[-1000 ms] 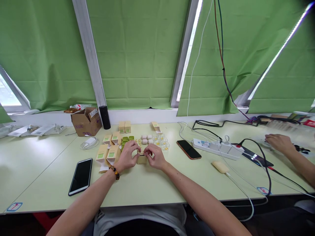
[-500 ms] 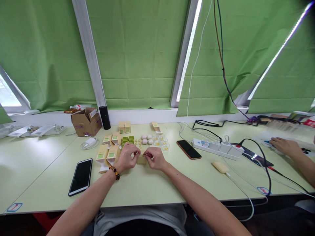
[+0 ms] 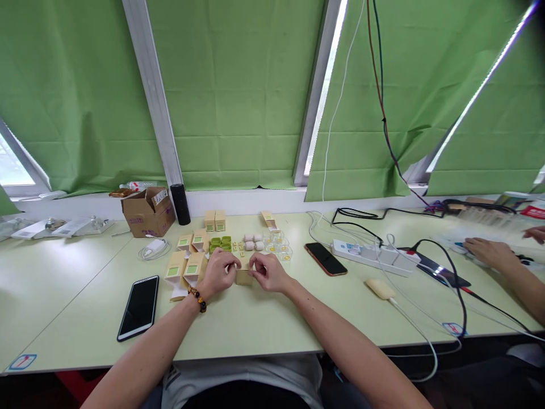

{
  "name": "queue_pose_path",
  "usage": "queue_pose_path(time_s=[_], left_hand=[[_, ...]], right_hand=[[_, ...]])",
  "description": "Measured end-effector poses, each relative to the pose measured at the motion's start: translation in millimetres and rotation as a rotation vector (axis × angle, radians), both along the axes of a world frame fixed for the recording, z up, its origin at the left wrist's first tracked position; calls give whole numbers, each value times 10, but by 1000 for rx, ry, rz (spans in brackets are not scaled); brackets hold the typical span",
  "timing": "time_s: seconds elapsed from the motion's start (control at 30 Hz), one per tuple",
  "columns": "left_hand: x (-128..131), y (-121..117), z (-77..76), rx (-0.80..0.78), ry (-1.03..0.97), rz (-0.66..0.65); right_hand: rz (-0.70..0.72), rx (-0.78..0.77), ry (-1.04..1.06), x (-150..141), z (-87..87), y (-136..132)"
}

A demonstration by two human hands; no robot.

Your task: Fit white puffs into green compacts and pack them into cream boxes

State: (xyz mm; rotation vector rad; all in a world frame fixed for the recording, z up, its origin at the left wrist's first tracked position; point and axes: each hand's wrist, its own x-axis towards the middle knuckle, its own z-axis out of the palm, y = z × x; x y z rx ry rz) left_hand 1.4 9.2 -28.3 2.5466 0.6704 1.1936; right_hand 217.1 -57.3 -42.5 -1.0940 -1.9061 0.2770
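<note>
A small tan cardboard box [image 3: 244, 278] sits on the table between my hands. My left hand [image 3: 218, 274], with a beaded bracelet at its wrist, has its bent fingers and thumb at the box's left upper edge. On the opposite side my right hand [image 3: 269, 273] pinches at the right upper edge. The fingertips partly hide the box's top, which looks closed. Just beyond the hands lie green square cups [image 3: 221, 244], tiny yellow pieces [image 3: 237, 247], pale pink rounded blocks [image 3: 253, 242] and clear containers [image 3: 279, 245] with yellow bits inside.
Open tan boxes [image 3: 195, 268] stand left of my hands, near a phone [image 3: 138, 308]. Further back are a brown carton [image 3: 149, 212] and a black cylinder [image 3: 180, 204]. To the right lie another phone [image 3: 326, 259], a power strip [image 3: 374, 256], cables and a co-worker's hand [image 3: 487, 253].
My fingers have worked along the top of the box, and the dark gap seen there earlier no longer shows. The hands stay near the same spot. The co-worker's hand has shifted slightly right.
</note>
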Motion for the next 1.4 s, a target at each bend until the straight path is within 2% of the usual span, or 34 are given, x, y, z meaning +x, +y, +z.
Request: queue_pose_path(time_s=[0.13,0.23,0.33,0.5,0.57,0.87,0.93,1.1,1.4], left_hand=[[24,0,29,-143,33,194],[36,-17,58,-255,120,267],[40,-33,75,-263,162,296],[41,-37,104,-246,146,376],[41,-36,111,-249,138,400],[48,-23,83,-241,177,413],[48,-15,76,-242,184,403],[47,-17,86,-236,189,403],[51,-29,98,-231,194,418]], right_hand=[[-32,-55,-88,114,59,23],[-77,-79,-218,176,57,59],[-138,-102,-317,204,24,103],[-404,-84,-427,267,12,164],[-413,-85,-430,298,27,169],[-214,-139,-434,270,84,97],[-260,-166,-496,253,85,102],[-482,-213,-598,249,101,139],[-509,-304,-670,204,134,140]])
